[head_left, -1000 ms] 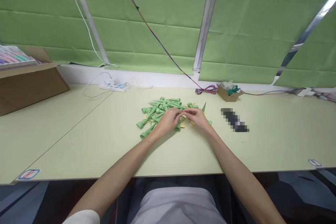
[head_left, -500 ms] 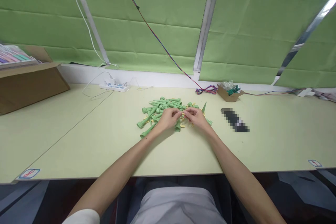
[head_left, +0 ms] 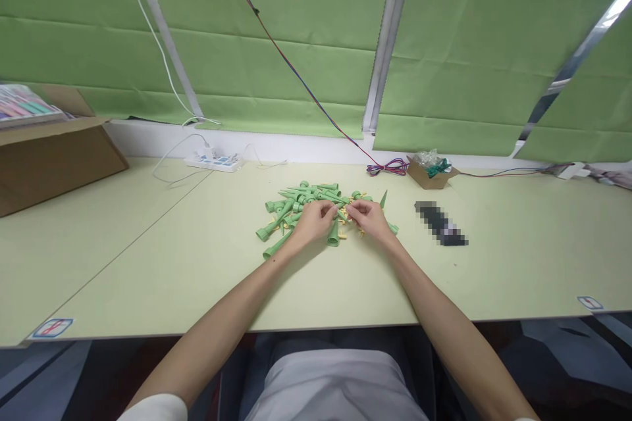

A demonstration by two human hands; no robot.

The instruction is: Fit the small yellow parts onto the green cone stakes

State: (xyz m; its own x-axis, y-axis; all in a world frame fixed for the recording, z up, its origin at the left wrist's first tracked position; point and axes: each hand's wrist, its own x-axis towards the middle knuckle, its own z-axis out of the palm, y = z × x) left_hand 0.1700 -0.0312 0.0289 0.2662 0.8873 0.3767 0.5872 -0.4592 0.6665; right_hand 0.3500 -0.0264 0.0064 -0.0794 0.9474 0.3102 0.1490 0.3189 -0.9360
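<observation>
Green plastic spikes (head_left: 282, 214) with round caps lie heaped in the middle of the table, with small yellow pieces (head_left: 342, 236) among them. My left hand (head_left: 316, 220) is over the heap's centre, thumb and fingertips pinched together; what they hold is too small to name. Just to its right, my right hand (head_left: 369, 217) is also pinched, its fingertips at a tiny piece that I cannot make out. A narrow gap separates the two sets of fingertips. One green spike points toward me below them.
A cardboard box (head_left: 59, 161) with coloured items stands at the far left. Along the back are a power strip (head_left: 213, 161), coiled wires (head_left: 388, 167) and a small open box (head_left: 428, 175). A pixelated dark object (head_left: 441, 223) lies right of the heap.
My fingertips have moved slightly apart, the left hand shifting a little to the left. Both hands remain pinched above the heap.
</observation>
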